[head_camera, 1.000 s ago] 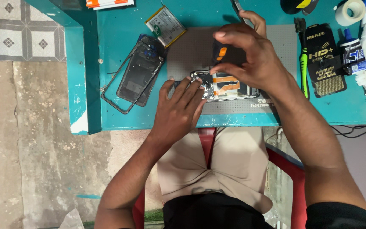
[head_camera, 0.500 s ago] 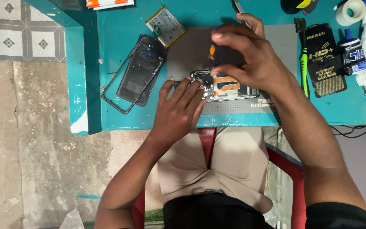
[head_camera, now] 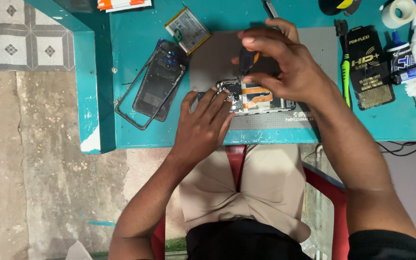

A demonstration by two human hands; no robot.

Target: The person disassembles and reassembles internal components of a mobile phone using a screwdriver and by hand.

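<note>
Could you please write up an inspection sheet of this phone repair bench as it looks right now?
Surface: teal table with a grey work mat.
Job's things: opened phone on the mat; screwdriver upright over it.
Clutter: back cover, battery, black packet, tape roll, glue tubes.
Hands: left hand steadies the phone; right hand grips the screwdriver.
Cables: black cable at the table's right edge.
Surroundings: concrete floor, red chair.

Left hand (head_camera: 203, 126) steadying opened phone (head_camera: 253, 97), right hand (head_camera: 280, 65) gripping screwdriver (head_camera: 247, 58) above it
</note>
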